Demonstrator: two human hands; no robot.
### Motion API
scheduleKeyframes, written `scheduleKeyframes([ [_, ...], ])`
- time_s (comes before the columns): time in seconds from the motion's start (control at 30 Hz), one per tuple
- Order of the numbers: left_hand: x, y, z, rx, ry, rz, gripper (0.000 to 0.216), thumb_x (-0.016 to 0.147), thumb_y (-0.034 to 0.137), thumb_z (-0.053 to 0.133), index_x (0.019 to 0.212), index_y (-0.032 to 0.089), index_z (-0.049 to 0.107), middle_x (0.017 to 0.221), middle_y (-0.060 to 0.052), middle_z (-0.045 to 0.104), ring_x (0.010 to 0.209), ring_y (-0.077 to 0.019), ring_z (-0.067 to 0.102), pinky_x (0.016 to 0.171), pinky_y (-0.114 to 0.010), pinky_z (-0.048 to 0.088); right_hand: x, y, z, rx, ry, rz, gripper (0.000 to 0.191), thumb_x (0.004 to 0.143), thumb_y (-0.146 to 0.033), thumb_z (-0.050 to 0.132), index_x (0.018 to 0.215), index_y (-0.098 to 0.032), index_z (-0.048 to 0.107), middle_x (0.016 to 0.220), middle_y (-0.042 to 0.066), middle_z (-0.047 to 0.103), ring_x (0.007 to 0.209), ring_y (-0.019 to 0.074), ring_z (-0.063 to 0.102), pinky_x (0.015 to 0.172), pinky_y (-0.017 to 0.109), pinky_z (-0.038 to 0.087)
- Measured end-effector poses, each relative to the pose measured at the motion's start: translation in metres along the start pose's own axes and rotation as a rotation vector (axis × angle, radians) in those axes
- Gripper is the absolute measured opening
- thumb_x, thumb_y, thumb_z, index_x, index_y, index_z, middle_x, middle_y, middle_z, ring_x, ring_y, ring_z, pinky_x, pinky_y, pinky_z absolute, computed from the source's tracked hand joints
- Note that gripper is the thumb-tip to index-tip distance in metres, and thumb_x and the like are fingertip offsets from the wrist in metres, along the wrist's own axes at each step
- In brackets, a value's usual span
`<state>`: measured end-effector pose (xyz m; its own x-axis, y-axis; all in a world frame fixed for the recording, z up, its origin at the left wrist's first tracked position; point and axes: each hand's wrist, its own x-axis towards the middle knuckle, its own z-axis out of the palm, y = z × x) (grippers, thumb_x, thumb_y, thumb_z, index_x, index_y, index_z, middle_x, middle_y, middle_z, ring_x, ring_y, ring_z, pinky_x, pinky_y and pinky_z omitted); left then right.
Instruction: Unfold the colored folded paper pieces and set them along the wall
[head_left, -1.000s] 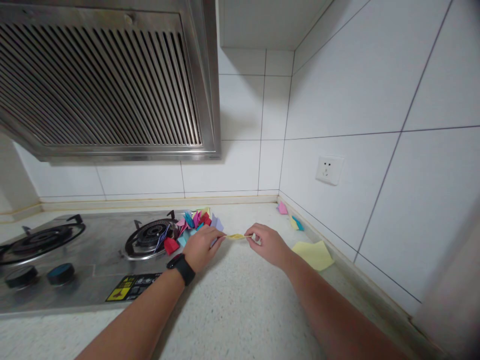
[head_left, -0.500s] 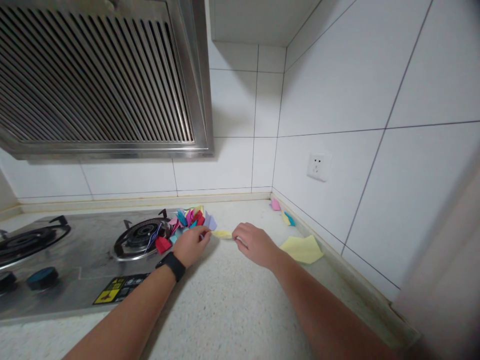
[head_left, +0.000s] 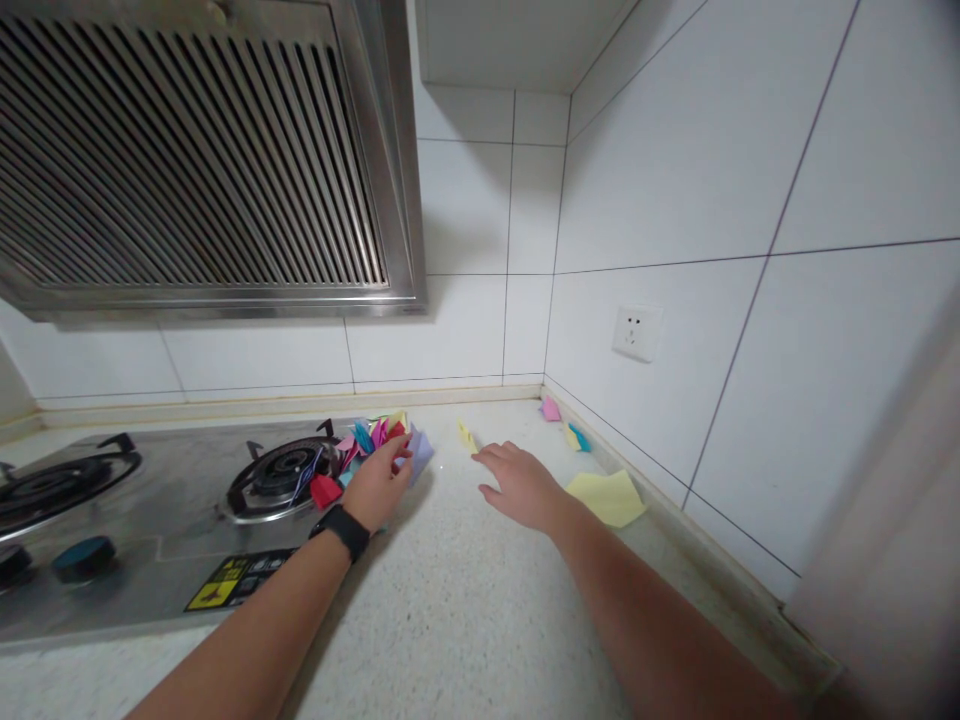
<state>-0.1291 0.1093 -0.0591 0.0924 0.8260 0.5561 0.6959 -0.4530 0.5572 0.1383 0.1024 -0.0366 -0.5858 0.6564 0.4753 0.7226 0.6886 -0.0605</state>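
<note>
Head view: folded yellow paper [head_left: 466,437] slants at the right hand's [head_left: 521,487] fingertips; contact unclear
Right grip: open, thumb apart
Left hand [head_left: 377,488]: at the coloured paper pile [head_left: 364,437]; cannot tell whether it grips any
Yellow sheet [head_left: 606,498]: on counter [head_left: 465,600], beside right wrist

Bare tabletop [head_left: 457,590] between my left hand [head_left: 379,490] and right hand [head_left: 523,487], colourful paper pile [head_left: 364,437] crowding the left, tiled wall [head_left: 795,390] bounding the right

A kitchen, with gas stove [head_left: 187,490], slatted range hood [head_left: 202,170] and white wall tiles [head_left: 675,180]
</note>
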Motion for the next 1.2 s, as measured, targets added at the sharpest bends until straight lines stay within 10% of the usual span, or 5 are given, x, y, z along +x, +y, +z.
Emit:
scheduleKeyframes([
  [0.43, -0.004, 0.010, 0.003, 0.086, -0.122, 0.079, 0.026, 0.088, 0.030, 0.046, 0.103, 0.019, 0.064, 0.097, -0.006, 0.066, 0.075, -0.0173, 0.059, 0.068, -0.029, 0.045, -0.026, 0.094, -0.024, -0.285, -0.255, 0.633, 0.046, 0.085, -0.041, 0.046, 0.123, -0.016, 0.055, 0.128, 0.015, 0.054, 0.115, 0.0355, 0.046, 0.090, 0.047, 0.039],
  [1.2, -0.009, 0.021, 0.004, 0.160, -0.309, 0.194, 0.022, 0.087, 0.025, 0.046, 0.092, 0.019, 0.067, 0.089, -0.004, 0.066, 0.080, -0.0175, 0.058, 0.071, -0.027, 0.043, -0.029, 0.101, -0.030, -0.285, -0.475, 0.794, 0.045, 0.084, -0.042, 0.043, 0.115, -0.015, 0.061, 0.124, 0.019, 0.057, 0.116, 0.0357, 0.048, 0.088, 0.049, 0.040],
])
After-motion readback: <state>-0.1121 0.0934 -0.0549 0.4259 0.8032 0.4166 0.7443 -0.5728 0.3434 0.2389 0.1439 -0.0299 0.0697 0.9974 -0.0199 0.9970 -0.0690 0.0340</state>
